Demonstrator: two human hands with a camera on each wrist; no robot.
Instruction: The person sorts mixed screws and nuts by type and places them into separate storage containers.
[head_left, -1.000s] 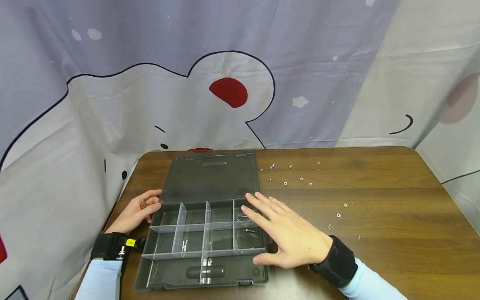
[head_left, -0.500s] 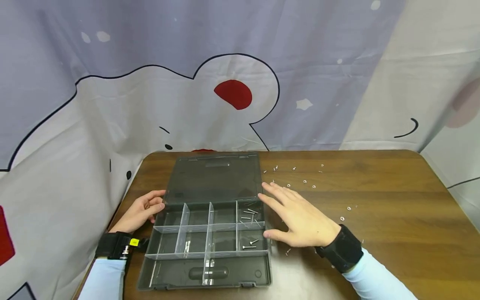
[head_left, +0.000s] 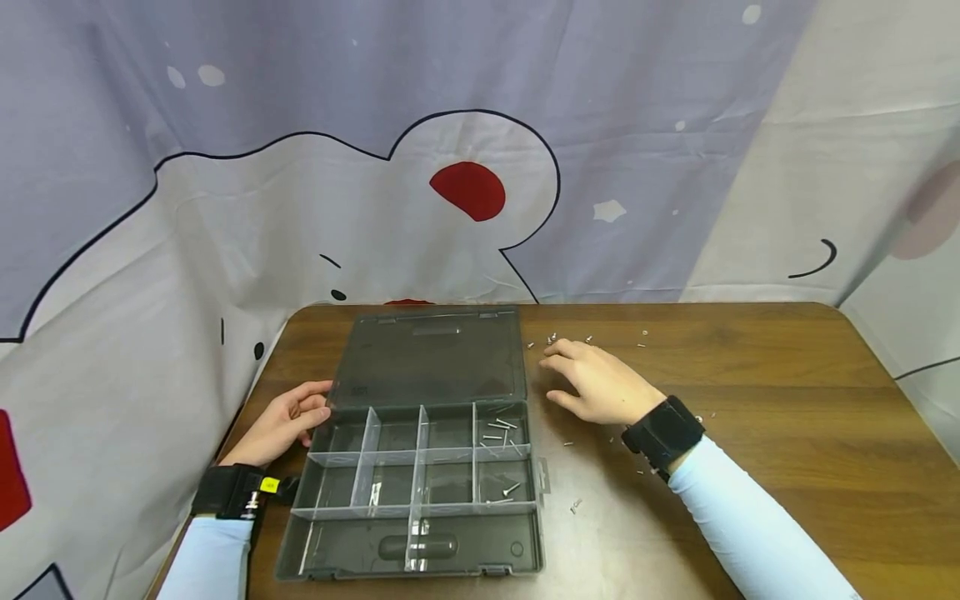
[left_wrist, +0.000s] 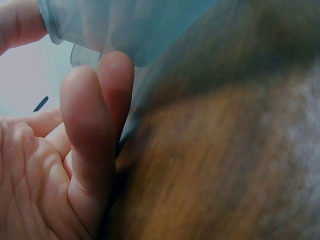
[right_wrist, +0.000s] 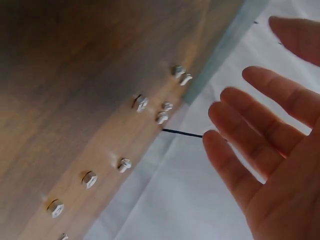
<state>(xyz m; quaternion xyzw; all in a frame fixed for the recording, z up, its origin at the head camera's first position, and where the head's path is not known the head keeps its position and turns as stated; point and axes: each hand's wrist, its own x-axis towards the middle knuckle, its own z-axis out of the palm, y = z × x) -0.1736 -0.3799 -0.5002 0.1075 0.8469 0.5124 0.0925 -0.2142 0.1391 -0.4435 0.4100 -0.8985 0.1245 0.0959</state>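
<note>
A dark translucent compartment box (head_left: pixel 345 546) lies open on the table, its lid (head_left: pixel 427 362) folded back flat. At its left side, my left hand (head_left: pixel 268 429) holds the edge near the hinge, thumb at the rim; the left wrist view shows the clear plastic (left_wrist: pixel 150 25) beside the fingers. Several loose screws (head_left: pixel 504 423) lie in the back right compartment, and a few more (head_left: pixel 512 489) in the one in front. Right of the box, my right hand (head_left: pixel 603 387) hovers, fingers spread and loosely bent, nothing in it. Nuts (right_wrist: pixel 56 207) and small screws (right_wrist: pixel 125 165) lie near it.
The wooden table (head_left: pixel 787 375) carries scattered hardware, including small screws (head_left: pixel 575 506) by the box's right side and several pieces (head_left: pixel 552 338) toward the back edge. A printed curtain (head_left: pixel 637 167) hangs behind the table. Some hardware is hidden under the right hand and forearm.
My right hand has moved from over the box's right compartments to the back right, out over the table. The screws in the compartments are uncovered. The left hand stays at the box.
</note>
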